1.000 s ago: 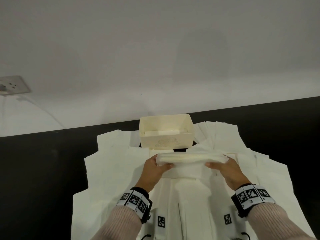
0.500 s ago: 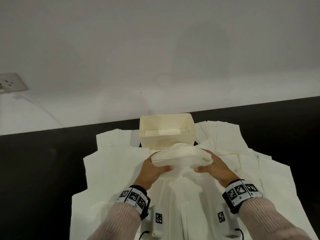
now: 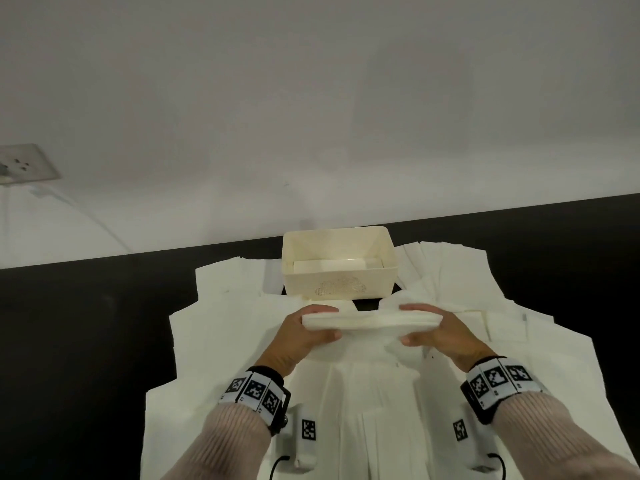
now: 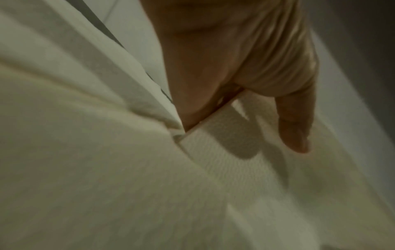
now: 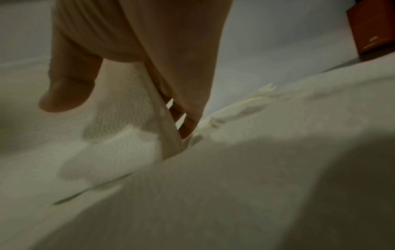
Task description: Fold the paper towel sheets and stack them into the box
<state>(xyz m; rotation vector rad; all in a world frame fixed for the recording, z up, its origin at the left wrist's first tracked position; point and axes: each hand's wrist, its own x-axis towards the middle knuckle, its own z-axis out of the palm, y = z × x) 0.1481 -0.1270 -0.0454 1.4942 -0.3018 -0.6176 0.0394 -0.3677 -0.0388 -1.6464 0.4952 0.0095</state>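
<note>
A folded white paper towel sheet [image 3: 370,322] is held flat between both hands, just in front of the cream box [image 3: 337,284]. My left hand [image 3: 320,322] pinches its left end, thumb below and fingers on top. My right hand [image 3: 420,323] pinches the right end the same way. In the left wrist view the thumb [image 4: 297,128] lies over the folded sheet [image 4: 224,152]. The right wrist view shows the fingers [image 5: 188,115] behind the folded edge [image 5: 169,135]. Inside the box lies a folded sheet [image 3: 332,265].
Several unfolded paper towel sheets [image 3: 225,323] cover the black table [image 3: 86,323] around and under my hands. A white wall rises behind the box, with a socket [image 3: 24,166] at the far left. An orange-brown box [image 5: 376,28] shows at the right wrist view's edge.
The sheet bulged up between my hands half a second ago; now it is flattened into a long narrow fold and my hands have spread apart again, slightly nearer the box.
</note>
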